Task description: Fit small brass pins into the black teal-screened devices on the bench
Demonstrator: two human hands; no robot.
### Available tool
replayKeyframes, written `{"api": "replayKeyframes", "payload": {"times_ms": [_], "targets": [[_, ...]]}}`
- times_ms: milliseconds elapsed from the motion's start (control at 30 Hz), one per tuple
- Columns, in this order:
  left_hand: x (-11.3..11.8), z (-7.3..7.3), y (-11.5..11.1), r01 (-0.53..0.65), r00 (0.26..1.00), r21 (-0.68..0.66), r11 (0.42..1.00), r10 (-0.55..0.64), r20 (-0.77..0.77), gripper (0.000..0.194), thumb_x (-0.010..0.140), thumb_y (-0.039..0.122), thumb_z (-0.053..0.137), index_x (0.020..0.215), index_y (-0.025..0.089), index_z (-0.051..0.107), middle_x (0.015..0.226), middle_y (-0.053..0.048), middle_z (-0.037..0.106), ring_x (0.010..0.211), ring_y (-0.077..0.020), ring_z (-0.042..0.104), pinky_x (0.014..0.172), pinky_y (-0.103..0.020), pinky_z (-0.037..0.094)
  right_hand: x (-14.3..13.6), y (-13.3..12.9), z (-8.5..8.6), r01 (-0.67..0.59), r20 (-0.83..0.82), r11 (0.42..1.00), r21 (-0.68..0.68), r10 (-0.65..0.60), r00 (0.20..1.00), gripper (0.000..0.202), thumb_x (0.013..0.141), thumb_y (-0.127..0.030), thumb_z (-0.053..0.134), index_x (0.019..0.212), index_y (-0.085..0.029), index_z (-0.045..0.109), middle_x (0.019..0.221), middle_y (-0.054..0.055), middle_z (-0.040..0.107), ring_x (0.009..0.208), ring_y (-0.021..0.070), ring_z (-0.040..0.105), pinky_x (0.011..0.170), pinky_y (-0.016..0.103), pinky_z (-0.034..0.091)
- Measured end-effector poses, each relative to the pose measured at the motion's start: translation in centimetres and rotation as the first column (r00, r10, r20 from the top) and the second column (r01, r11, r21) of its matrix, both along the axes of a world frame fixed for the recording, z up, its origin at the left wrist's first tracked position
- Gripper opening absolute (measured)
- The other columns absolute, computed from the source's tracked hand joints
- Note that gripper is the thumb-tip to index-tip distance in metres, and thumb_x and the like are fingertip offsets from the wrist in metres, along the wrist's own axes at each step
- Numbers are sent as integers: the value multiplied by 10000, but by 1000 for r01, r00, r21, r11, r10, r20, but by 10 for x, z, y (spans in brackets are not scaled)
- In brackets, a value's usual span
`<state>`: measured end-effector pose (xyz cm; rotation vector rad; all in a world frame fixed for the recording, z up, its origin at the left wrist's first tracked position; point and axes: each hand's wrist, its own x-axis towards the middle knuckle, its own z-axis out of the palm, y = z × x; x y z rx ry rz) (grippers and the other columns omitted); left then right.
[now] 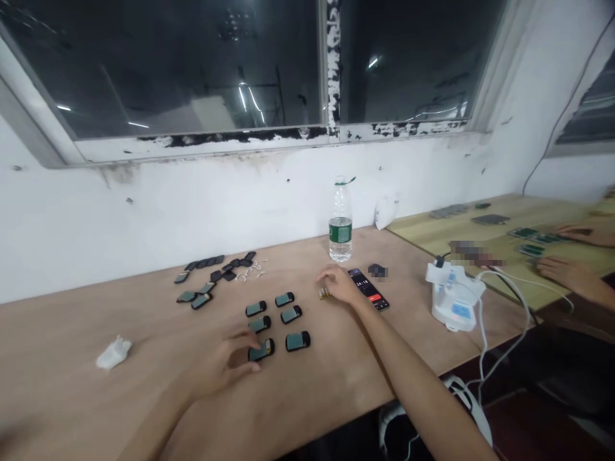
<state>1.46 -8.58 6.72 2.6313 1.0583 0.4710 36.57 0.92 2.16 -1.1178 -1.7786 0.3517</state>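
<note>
My left hand (pixel 223 362) bends round a small black case with a grey-green face (pixel 259 349), thumb and fingertips at its near and far edges as it lies on the table. More cases of the same kind lie beside it in two rough columns, one of them the case at front right (pixel 298 341). Farther right, my right hand (pixel 337 283) is curled just above a few small gold-coloured cylinders (pixel 324 293). Its fingertips are drawn together; what they hold, if anything, is too small to make out.
Black case pieces (pixel 230 266) and small pale parts (pixel 250 270) lie at the back. A phone (pixel 369 289), a water bottle (pixel 341 224), a white power strip (pixel 451 298) with cables and a crumpled white wad (pixel 114 353) are around. Another person's hands (pixel 560 272) work at right.
</note>
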Motion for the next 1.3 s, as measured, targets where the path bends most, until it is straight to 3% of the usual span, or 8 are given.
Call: {"api": "replayKeyframes", "payload": {"times_ms": [200, 333, 500, 567, 633, 767, 967, 1300], "targets": [[2, -7, -2, -69, 991, 62, 996, 75, -107, 118, 913, 339, 596, 901, 238, 656, 901, -14, 715, 770, -209, 676, 680, -305, 565, 2, 1, 1, 49, -15, 998, -40, -50, 999, 362, 766, 22, 483, 763, -201, 768, 872, 37, 749, 851, 193, 688, 838, 317, 533], [8, -3, 10, -111, 993, 160, 981, 115, -16, 119, 807, 322, 669, 886, 238, 696, 872, -15, 722, 709, -198, 671, 639, -289, 564, -1, -2, 5, 30, -49, 999, -20, -31, 998, 355, 757, 28, 471, 746, -199, 744, 851, 34, 736, 861, 193, 680, 861, 324, 522], [28, 6, 34, -123, 974, 232, 965, 72, 216, 149, 864, 305, 644, 959, 226, 727, 1011, -58, 729, 905, -214, 710, 804, -314, 593, -30, -25, 13, -248, -126, 969, -11, 245, 961, 272, 778, 3, 484, 752, -191, 673, 908, 31, 730, 872, 170, 672, 833, 287, 519], [37, 1, 40, -139, 963, 276, 951, 65, 262, 135, 864, 305, 651, 939, 222, 726, 1015, -62, 725, 928, -216, 715, 819, -316, 599, -47, -36, 13, -402, -146, 915, -41, 392, 908, 183, 822, -59, 539, 822, -195, 661, 1000, 37, 732, 911, 170, 673, 835, 281, 522], [42, -7, 42, -139, 956, 318, 938, 44, 289, 119, 865, 289, 647, 927, 220, 721, 1010, -61, 722, 923, -215, 719, 823, -319, 606, -63, -46, 12, -461, -143, 885, -71, 448, 882, 155, 833, -125, 615, 956, -210, 655, 1036, 35, 716, 898, 167, 659, 820, 275, 526], [44, -21, 38, -114, 956, 381, 917, -3, 294, 108, 864, 221, 637, 941, 230, 712, 1037, -54, 714, 944, -211, 720, 854, -324, 607, -78, -55, 7, -459, -84, 884, -93, 452, 888, 243, 804, -196, 713, 1032, -229, 635, 1011, 23, 676, 868, 168, 630, 804, 273, 524], [45, -23, 32, -107, 952, 453, 885, -40, 304, 103, 893, 209, 633, 957, 213, 713, 1027, -59, 707, 942, -198, 715, 851, -308, 604, -78, -54, 6, -433, -124, 896, -97, 421, 899, 219, 819, -213, 704, 1026, -222, 631, 981, 20, 674, 882, 172, 630, 819, 271, 513], [40, -36, 35, -91, 959, 451, 888, -44, 279, 107, 899, 236, 643, 951, 225, 736, 1074, -73, 715, 953, -198, 725, 841, -300, 609, -77, -55, 4, -450, -113, 885, -120, 438, 892, 238, 783, -197, 727, 962, -228, 574, 952, -1, 610, 822, 156, 571, 750, 256, 485]]}}
